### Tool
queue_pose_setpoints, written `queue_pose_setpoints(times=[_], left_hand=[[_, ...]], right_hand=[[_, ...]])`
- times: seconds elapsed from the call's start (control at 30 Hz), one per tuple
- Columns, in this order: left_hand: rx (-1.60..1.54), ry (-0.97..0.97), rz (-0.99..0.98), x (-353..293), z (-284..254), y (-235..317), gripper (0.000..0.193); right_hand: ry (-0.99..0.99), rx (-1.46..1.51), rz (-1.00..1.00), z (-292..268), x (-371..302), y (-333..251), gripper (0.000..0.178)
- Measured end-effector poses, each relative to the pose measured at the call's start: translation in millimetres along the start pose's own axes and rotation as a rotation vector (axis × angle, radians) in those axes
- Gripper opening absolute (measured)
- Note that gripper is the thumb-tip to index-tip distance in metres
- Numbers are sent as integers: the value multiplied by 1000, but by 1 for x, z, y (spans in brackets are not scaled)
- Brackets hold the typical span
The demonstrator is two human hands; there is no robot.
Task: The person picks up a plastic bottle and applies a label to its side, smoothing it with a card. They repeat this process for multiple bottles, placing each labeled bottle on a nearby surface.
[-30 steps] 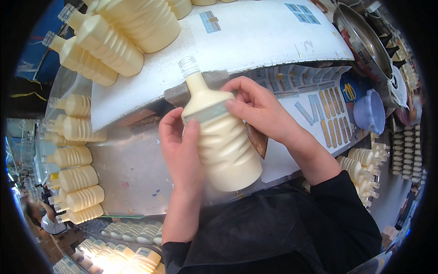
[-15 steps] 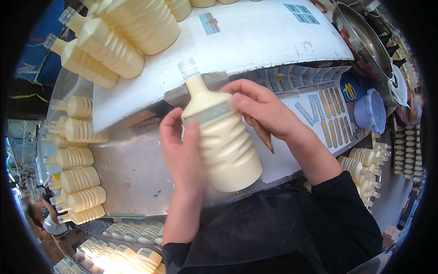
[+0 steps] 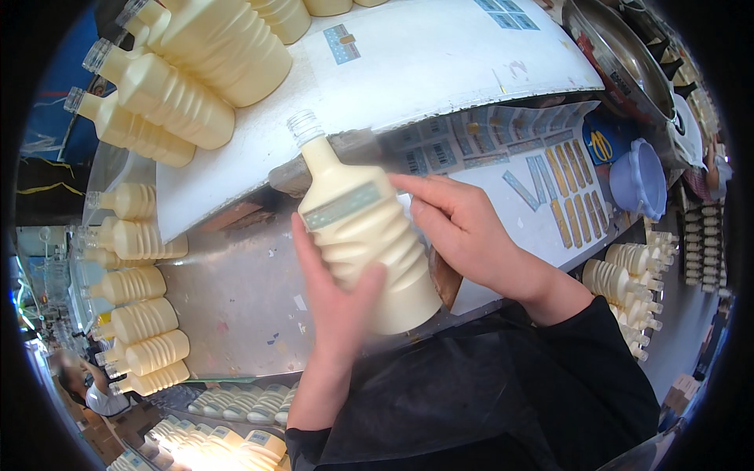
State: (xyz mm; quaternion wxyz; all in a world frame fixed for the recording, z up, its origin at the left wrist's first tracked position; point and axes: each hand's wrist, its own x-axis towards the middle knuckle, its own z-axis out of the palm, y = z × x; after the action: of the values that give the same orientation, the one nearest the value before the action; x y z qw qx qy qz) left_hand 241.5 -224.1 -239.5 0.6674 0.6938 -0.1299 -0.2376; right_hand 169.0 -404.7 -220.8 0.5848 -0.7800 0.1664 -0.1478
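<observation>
A large cream plastic bottle (image 3: 404, 282) with a ribbed body and clear threaded neck lies tilted before me, neck pointing away to the left. Across its shoulder runs a pale blue-grey label strip (image 3: 342, 206). My left hand (image 3: 334, 302) grips the bottle's left side, thumb over the ribs, slightly blurred. With its index finger stretched out, my right hand (image 3: 475, 235) touches the bottle's right shoulder near the strip's end. A brown, flat, pointed tool (image 3: 445, 281) sticks out below my right palm; its curled fingers, partly hidden, seem to hold it.
A sheet of blue and gold label strips (image 3: 550, 180) lies to the right, beside a lilac bucket (image 3: 636, 180). Similar cream bottles (image 3: 141, 322) line the left edge; larger ones (image 3: 228, 55) stand on the white raised board (image 3: 424, 59). A metal pan (image 3: 620, 47) sits far right.
The bottle has turned slightly and shifted left. My left thumb has moved down from the label strip onto the ribs. My right index finger has straightened, and the brown tool has swung downward.
</observation>
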Motion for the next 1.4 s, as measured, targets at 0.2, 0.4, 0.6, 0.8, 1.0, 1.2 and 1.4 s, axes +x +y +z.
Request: queue_pose_setpoints(times=[0.2, 0.4, 0.6, 0.8, 1.0, 1.2, 1.4], left_hand=[[-194, -62, 26, 8, -1, -8, 105], [-264, -82, -16, 9, -1, -5, 103], [-259, -76, 1, 9, 3, -4, 100], [-254, -70, 8, 8, 2, -5, 101], [-280, -41, -9, 6, 0, -4, 106], [76, 27, 81, 3, -8, -7, 109], [-138, 156, 68, 19, -14, 8, 72]], right_hand=[[-20, -257, -103, 2, -11, -11, 41], [-34, -418, -184, 3, -14, -16, 44], [-36, -436, -215, 1, -13, -12, 46], [-5, -463, -239, 3, -12, -10, 44], [3, -351, -216, -3, -5, -4, 37], [-27, -75, -12, -3, 5, 8, 34], [-151, 152, 117, -2, 32, 8, 37]])
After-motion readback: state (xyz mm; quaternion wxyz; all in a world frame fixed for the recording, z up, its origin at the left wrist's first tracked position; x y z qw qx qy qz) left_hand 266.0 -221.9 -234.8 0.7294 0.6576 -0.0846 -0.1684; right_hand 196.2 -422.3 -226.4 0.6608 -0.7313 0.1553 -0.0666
